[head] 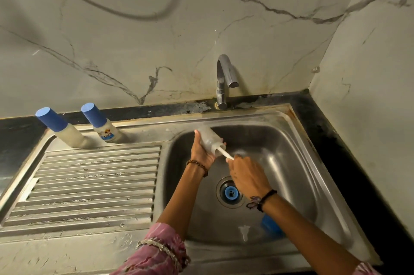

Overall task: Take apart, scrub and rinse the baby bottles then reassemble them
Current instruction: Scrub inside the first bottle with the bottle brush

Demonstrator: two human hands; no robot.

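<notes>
Clear bottle (209, 141), open and tilted over the far left of the sink (298, 162), mouth toward the near right. Gripped round its body by the left hand (201, 151), fingers curled. White brush handle (225, 153) entering the mouth, pinched at its near end by the right hand (246, 176). Probably light, stiff plastic, slippery when wet; best held at mid-body. Loose on the sink floor: blue ring (230, 193) over the drain, clear teat (244, 232), blue cap (272, 226). Two capped bottles (105, 127) standing far left on the drainboard (89, 185). Tap (224, 80) dry.
</notes>
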